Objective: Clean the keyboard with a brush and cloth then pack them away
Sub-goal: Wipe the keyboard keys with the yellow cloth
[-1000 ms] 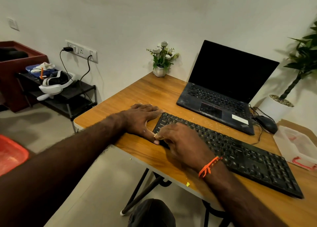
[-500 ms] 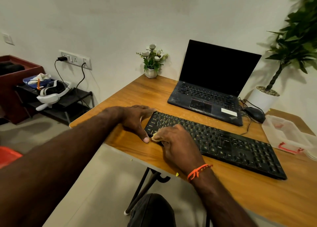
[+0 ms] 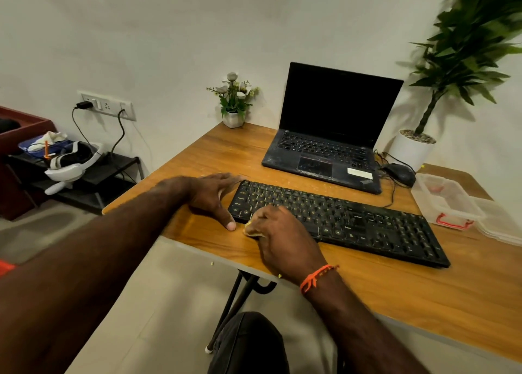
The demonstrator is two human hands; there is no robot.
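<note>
Wooden table (image 3: 395, 294) held everything. Black keyboard (image 3: 339, 221) lay across the middle, angled, near edge close to the person; likely pulled forward for cleaning access. Open laptop (image 3: 327, 147), screen dark, sat just beyond it, with a mouse (image 3: 401, 173) to the right of the laptop.

Left hand (image 3: 211, 195) lay flat on the table against the keyboard's left end, fingers spread wide, thumb on the wood; looked like bracing so the board wouldn't slide.

Right hand (image 3: 279, 238) sat over the near-left keys, fingers curled narrow around something small and yellowish (image 3: 250, 230), pressed at the keyboard's near edge. Probably the cloth, could be the brush; too hidden to tell.

Clear plastic container (image 3: 446, 201), red clasp, stood on the far-right part of the table, open, its lid (image 3: 500, 224) just beside it. Something pinkish showed inside, unclear what. Likely the pack-away box.

Small flower pot (image 3: 233, 118) in the far-left table corner.
</note>
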